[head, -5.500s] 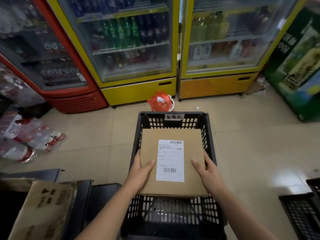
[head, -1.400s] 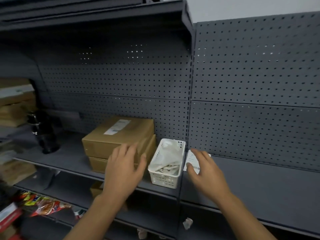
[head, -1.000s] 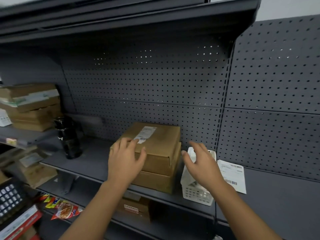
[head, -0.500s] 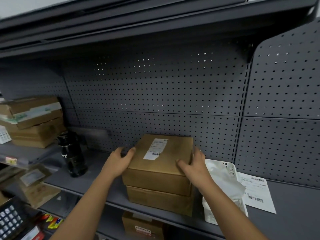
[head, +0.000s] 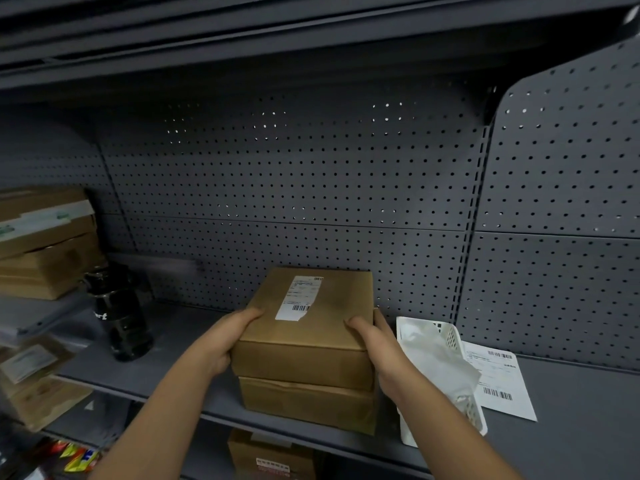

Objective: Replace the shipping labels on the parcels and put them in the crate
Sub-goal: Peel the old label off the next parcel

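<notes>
Where the parcel sat: top parcel (head: 304, 327) rested squarely on a second carton (head: 308, 403), both on the grey shelf (head: 166, 362), right at its front edge.
Left hand: left hand (head: 225, 341) clamped the box's left side, thumb up on the lid, fingers wrapped against the wall. A firm hold!
Right hand: right hand (head: 377, 344) mirrored it on the right side, thumb on top, fingers curled along the side wall, gripping too.
Old label: white shipping label (head: 299, 299) lay on the lid, its lower corner looking ragged or lifted; print too small to read.
Fresh label: a loose printed sheet (head: 498, 382) lay flat on the shelf, just beside the white basket (head: 450, 337) to the right of the stack.
Destination: no crate in view.
Step in hand: by my reading, taking a parcel off the stack for relabelling.
Next move: likely a clean lift clear of the second carton without dragging it over the edge, then a set-down where one hand could come free to peel that old label.
</notes>
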{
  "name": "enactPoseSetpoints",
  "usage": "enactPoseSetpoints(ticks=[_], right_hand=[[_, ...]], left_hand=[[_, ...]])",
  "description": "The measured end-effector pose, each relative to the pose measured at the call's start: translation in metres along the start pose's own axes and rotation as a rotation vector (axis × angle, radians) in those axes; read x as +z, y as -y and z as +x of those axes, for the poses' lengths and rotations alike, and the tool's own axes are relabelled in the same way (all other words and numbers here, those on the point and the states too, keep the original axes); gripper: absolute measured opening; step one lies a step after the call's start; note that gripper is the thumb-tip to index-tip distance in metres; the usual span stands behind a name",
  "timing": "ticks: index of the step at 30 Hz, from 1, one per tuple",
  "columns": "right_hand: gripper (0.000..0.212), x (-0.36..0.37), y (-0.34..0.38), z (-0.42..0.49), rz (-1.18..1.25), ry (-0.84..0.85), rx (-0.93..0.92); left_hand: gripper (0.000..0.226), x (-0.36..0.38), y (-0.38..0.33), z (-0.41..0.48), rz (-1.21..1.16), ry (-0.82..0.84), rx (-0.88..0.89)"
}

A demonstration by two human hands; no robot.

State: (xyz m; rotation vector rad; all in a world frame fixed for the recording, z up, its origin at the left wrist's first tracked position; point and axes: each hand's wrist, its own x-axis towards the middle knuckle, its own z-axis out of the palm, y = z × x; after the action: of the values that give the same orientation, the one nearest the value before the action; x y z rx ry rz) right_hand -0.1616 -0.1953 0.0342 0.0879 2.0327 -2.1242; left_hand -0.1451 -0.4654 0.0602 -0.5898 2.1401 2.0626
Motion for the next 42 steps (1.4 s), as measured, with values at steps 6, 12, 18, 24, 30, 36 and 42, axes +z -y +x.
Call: enactPoseSetpoints(ticks=[6, 12, 18, 24, 30, 36, 42], right_hand=[[0.051, -0.006, 0.001, -0.009, 0.045, 0.011, -0.039], [0.039, -0.036, 0.015, -0.031, 0.089, 0.038, -0.08], [0.028, -0.082, 0.034, -0.054, 0.093, 0.022, -0.138], [0.028, -0.146, 0.045, -0.075, 0.099, -0.01, -0.148], [0.024, -0.22, 0.043, -0.095, 0.095, -0.072, -0.149], [0.022, -0.302, 0.04, -0.118, 0.07, -0.125, -0.152], [0.022, -0.385, 0.029, -0.138, 0.079, -0.202, -0.134]], left_hand=[[0.038, 0.005, 0.001, -0.009, -0.032, -0.025, 0.026], [0.036, 0.027, -0.005, -0.031, -0.011, -0.028, 0.1], [0.044, 0.064, -0.01, -0.049, -0.029, 0.01, 0.134], [0.036, 0.131, -0.013, -0.072, 0.002, 0.023, 0.182], [0.035, 0.211, -0.01, -0.097, 0.066, 0.037, 0.212], [0.021, 0.298, -0.004, -0.114, 0.119, 0.079, 0.288], [0.03, 0.38, 0.003, -0.128, 0.136, 0.17, 0.291]])
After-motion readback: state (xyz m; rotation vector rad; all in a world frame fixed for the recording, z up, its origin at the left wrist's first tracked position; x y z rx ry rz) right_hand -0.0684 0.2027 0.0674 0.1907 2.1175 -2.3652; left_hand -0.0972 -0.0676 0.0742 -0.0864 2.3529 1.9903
